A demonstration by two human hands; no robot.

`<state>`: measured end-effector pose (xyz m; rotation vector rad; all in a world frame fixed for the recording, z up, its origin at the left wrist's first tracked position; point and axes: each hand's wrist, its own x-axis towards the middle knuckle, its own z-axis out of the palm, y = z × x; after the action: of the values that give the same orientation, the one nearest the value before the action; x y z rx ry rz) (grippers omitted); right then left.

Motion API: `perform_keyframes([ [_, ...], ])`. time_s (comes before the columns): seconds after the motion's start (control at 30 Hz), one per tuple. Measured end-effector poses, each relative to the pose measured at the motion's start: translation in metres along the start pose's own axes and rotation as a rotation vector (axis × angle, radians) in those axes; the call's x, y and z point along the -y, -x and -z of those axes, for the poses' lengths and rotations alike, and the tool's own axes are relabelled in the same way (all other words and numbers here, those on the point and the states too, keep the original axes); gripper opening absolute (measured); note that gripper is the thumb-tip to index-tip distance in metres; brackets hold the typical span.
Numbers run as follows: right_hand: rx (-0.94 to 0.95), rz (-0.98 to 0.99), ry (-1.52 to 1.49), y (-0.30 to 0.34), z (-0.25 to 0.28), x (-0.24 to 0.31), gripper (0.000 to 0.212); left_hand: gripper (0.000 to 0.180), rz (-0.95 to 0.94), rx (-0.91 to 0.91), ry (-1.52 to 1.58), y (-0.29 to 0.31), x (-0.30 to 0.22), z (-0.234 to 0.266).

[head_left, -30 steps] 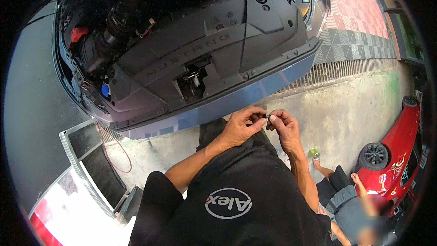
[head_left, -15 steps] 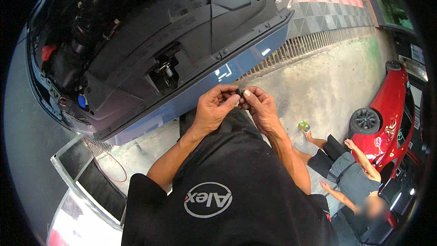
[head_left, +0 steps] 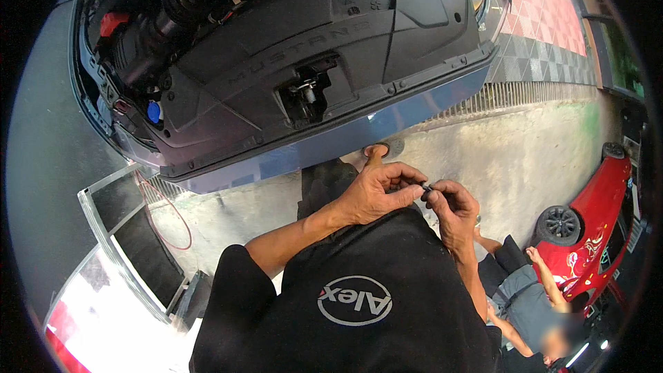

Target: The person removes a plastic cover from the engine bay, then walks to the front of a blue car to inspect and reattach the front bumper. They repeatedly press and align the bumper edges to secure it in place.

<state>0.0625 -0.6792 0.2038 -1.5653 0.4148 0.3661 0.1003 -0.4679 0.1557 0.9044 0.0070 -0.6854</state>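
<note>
Pinching gently seemed best: left hand (head_left: 378, 195) and right hand (head_left: 456, 215), nearly closed, both held a small dark piece (head_left: 427, 188).

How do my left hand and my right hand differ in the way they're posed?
The left hand lies more sideways, its fingers toward the picture's right, while the right hand stands more upright, its fingers bent toward the left. The left forearm slants in from the lower left; the right forearm rises more steeply. Both hands are bare, with thumb and fingers meeting at a small dark piece.
</note>
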Motion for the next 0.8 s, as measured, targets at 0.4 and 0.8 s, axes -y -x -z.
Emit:
perform_keyframes([
  [0.4,-0.139,-0.059,-0.156,0.008,-0.039,-0.002,0.024,0.020,-0.040,0.021,0.031,0.008,-0.003,0.009],
  [0.8,-0.290,0.007,-0.075,0.012,-0.078,0.003,0.020,0.010,-0.006,-0.024,-0.164,0.004,-0.009,0.025],
])
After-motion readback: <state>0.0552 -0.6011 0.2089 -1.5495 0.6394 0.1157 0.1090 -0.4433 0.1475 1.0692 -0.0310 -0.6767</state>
